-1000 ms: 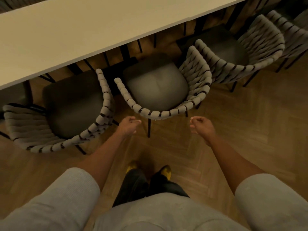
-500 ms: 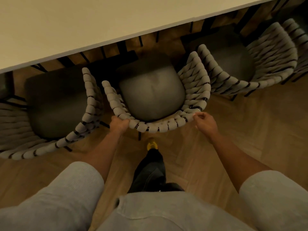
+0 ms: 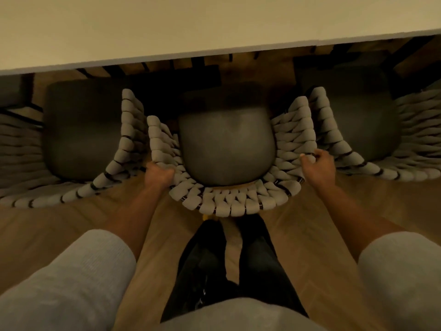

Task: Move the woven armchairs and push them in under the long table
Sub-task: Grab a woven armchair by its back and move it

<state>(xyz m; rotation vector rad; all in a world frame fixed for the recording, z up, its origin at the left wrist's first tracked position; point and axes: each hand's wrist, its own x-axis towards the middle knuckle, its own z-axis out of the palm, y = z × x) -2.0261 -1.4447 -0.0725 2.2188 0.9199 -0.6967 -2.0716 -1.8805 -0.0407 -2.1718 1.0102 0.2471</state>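
Gripping the middle armchair [image 3: 229,204] with both hands: the left hand [image 3: 158,174] has its fingers curled over the back-left rim, and the right hand [image 3: 318,163] is wrapped round the back-right rim with the thumb on top. Both grips are closed tight on the weave.

The chair shell is thick, puffy grey cord woven in chunky loops over a thin dark frame, and it curves like a tub. Between the hands sits the seat cushion [image 3: 226,149], smooth, dark grey and rounded, with a soft crease. Its front edge lies in the shadow of the long table [image 3: 191,27], whose top is flat, matte and cream with a straight edge. The back and arms are out on the near side.

Just outside the left grip is the left armchair [image 3: 124,130], with the same weave. Just outside the right grip is the right armchair [image 3: 334,139], whose arm almost touches the held one. Below the grip is the wood floor [image 3: 310,223], in herringbone planks. Grey ribbed sleeves [image 3: 71,283] and dark trousers [image 3: 205,259] are close behind the chair back.

A second ago both hands hung loosely fisted, clear of the rim. Half a second ago they only met the rear rim, and now they are spread wider onto the corners. The table edge covers more of the view, and the chair back is closer to the legs.
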